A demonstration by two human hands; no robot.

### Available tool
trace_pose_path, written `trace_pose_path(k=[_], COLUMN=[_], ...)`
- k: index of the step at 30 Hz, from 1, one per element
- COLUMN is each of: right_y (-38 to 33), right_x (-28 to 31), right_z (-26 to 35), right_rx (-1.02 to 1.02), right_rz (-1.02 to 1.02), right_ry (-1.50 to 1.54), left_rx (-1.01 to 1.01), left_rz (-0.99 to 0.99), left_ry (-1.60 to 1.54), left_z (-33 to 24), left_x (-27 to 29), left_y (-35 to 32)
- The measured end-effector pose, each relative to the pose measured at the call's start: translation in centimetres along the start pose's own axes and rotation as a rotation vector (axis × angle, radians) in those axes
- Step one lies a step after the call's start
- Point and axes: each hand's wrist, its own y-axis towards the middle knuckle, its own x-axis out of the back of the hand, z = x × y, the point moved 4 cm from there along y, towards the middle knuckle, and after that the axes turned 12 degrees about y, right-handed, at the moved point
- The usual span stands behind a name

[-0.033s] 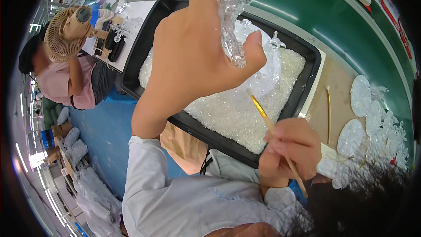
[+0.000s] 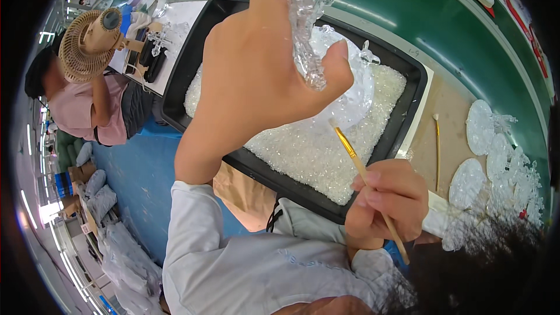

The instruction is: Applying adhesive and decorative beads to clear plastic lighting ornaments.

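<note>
Clearly, the left hand (image 2: 256,76) spreads its thumb away from the index finger, and a knobbly, transparent plastic figure (image 2: 304,35) lies in this gap, along the index finger and down to the thumb's root. Its other fingers are hidden, so I cannot tell whether they grip it. Beyond the thumb is a round, clear disc (image 2: 353,96), above clear granules (image 2: 315,166) in a black rectangular tray (image 2: 417,99). The right hand (image 2: 388,198) pinches a slim wooden brush (image 2: 350,149) with closed fingers, its tip near the disc's lower edge.
</note>
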Motion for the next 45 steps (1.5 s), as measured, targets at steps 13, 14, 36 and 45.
trace_pose_path(k=[13, 14, 36, 45], right_y=[0.6, 0.7, 0.5, 0.4], right_x=[-0.5, -1.0, 0.3, 0.3], right_z=[0.0, -0.2, 0.0, 0.1], right_rx=[-0.048, -0.061, -0.041, 0.062], right_rz=[0.115, 0.103, 0.010, -0.047], right_ry=[0.024, -0.009, -0.058, -0.020], left_rx=[0.033, 0.034, 0.088, 0.032], left_rz=[0.047, 0.055, 0.106, 0.046], left_ry=[0.065, 0.067, -0.157, -0.164], left_z=[-0.3, -0.3, -0.3, 0.5], left_x=[-0.4, -0.4, -0.5, -0.6], left_y=[-0.6, -0.6, -0.7, -0.6])
